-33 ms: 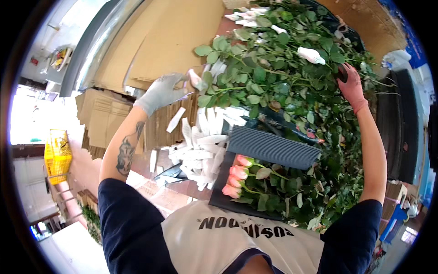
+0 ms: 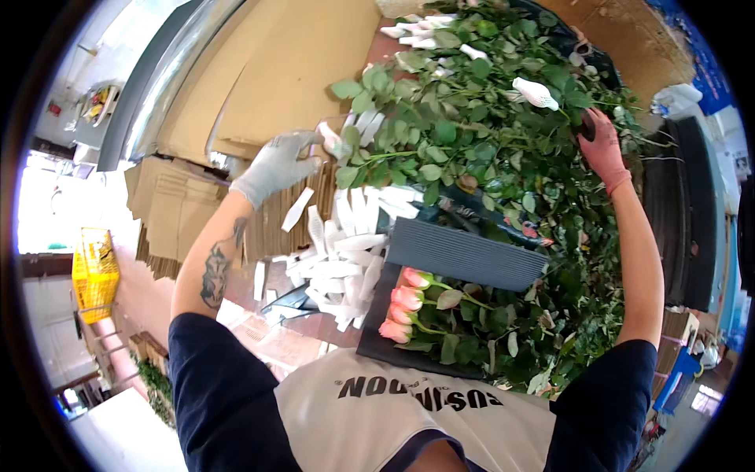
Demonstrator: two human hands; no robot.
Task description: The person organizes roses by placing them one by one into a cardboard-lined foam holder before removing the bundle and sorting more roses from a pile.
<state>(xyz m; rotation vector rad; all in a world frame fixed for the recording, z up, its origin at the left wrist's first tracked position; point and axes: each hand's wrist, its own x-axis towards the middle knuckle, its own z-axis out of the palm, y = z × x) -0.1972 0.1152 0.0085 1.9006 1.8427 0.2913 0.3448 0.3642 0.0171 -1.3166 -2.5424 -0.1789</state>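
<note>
Here the gloved left hand [image 2: 277,165] pinches a white sleeved rose [image 2: 333,141] at the heap's edge; the right hand [image 2: 604,148] closes on stems [image 2: 503,134]. Pink roses [image 2: 403,303] lie in a dark corrugated wrap [image 2: 464,256].

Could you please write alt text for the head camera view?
A person's gloved left hand holds a white sleeve while the right hand reaches into leafy rose stems; pink roses lie on a dark tray.
</note>
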